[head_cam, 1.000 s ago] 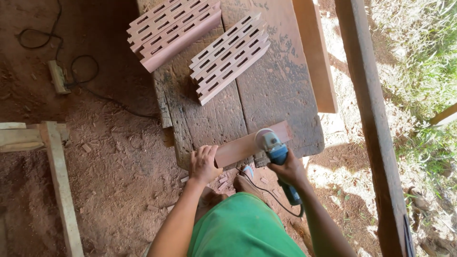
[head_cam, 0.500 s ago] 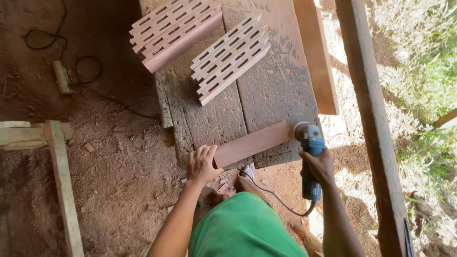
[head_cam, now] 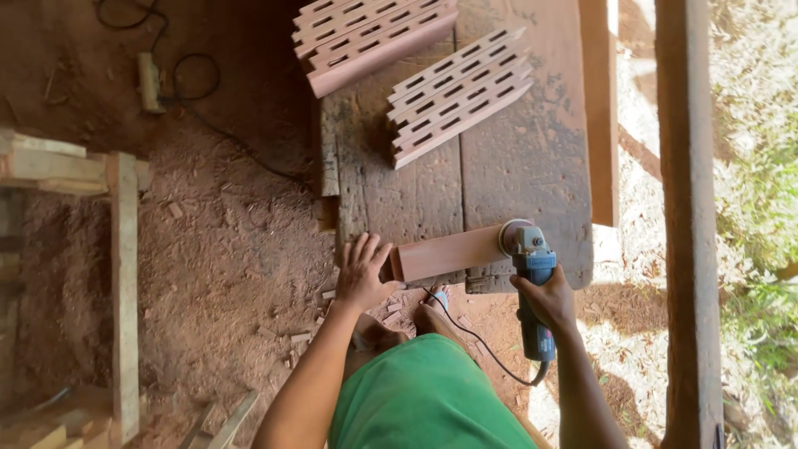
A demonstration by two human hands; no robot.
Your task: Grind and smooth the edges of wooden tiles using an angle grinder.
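Observation:
A reddish wooden board (head_cam: 449,253) lies across the near edge of a worn plank workbench (head_cam: 507,158). My left hand (head_cam: 363,273) presses on the board's left end with fingers spread. My right hand (head_cam: 544,298) grips the body of a blue angle grinder (head_cam: 532,274), whose round sanding disc (head_cam: 511,236) sits on the board's right end. The grinder's black cord (head_cam: 474,341) loops down toward my green-clad lap.
Two stacks of slotted wooden panels (head_cam: 374,37) (head_cam: 457,96) lie at the bench's far end. A timber frame (head_cam: 116,274) stands at left on the sawdust-covered dirt floor. A post (head_cam: 686,216) runs down the right, grass beyond. A cable (head_cam: 199,91) trails on the ground.
The grinder and my right hand slid right along the board from its middle to its right end, then eased slightly back left. My left hand stayed on the board's left end.

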